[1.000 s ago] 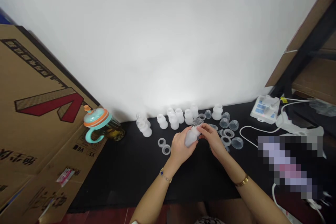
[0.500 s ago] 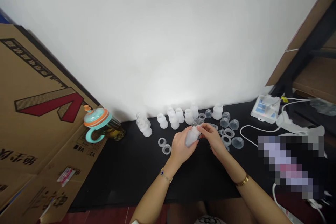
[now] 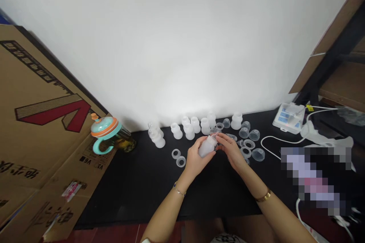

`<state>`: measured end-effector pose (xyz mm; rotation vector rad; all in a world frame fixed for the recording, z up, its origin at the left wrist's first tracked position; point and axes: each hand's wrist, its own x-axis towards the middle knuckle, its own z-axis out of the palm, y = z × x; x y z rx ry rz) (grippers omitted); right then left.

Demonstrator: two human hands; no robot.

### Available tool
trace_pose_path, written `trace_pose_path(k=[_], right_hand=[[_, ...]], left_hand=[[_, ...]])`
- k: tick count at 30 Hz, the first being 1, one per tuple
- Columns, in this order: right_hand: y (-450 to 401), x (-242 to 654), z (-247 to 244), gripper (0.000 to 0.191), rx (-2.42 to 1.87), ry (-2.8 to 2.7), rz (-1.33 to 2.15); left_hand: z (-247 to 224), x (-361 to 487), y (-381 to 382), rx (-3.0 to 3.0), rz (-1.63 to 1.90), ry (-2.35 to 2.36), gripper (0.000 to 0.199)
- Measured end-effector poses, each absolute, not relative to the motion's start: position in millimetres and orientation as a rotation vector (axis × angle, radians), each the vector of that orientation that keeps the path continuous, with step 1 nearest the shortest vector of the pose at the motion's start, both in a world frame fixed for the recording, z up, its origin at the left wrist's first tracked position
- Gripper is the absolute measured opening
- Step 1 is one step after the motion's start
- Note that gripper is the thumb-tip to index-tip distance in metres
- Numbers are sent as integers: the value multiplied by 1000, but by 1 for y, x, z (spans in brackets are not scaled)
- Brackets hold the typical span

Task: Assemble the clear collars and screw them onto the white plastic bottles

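- Bottle (image 3: 207, 146): translucent frosted plastic, matt, smooth; held in left hand (image 3: 196, 158), right hand (image 3: 231, 150) at its top.
- Bottles (image 3: 189, 129) in row: same milky translucent plastic, soft sheen.
- Rings (image 3: 178, 158): clear plastic, glossy.
- Caps (image 3: 253, 135): clear plastic domes, glossy, smooth.
- Desk (image 3: 148, 182): black, matt, even surface.
- Box (image 3: 37, 129): brown corrugated cardboard, matt, printed red and black.
- Cup (image 3: 106, 133): glossy plastic lid, teal and orange; clear body.
- Device (image 3: 288, 117): white hard plastic, smooth.
- Cable (image 3: 268, 148): white, smooth sheath.
- Bracelets (image 3: 264, 196): gold-coloured metal, shiny.
- Wall (image 3: 182, 38): white, matt.
- Shelf (image 3: 342, 83): brown wood, matt, dark frame.
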<state>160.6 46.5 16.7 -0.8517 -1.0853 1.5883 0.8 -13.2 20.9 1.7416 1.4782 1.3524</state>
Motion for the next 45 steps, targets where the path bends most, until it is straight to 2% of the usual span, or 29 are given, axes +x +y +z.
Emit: trace_pose_path(k=[14,32,45], right_hand=[[46,161,15,31,-816,-1107,1626],[48,162,13,35,-855,-1105,1586],[50,162,9,36,-876,-1070,1590]], left_hand=[[15,-4,-4,1285,1283,1137,61],[16,-4,-6,1248,1294,1108,64],[17,-2,-9,1388,1334,1205,58]])
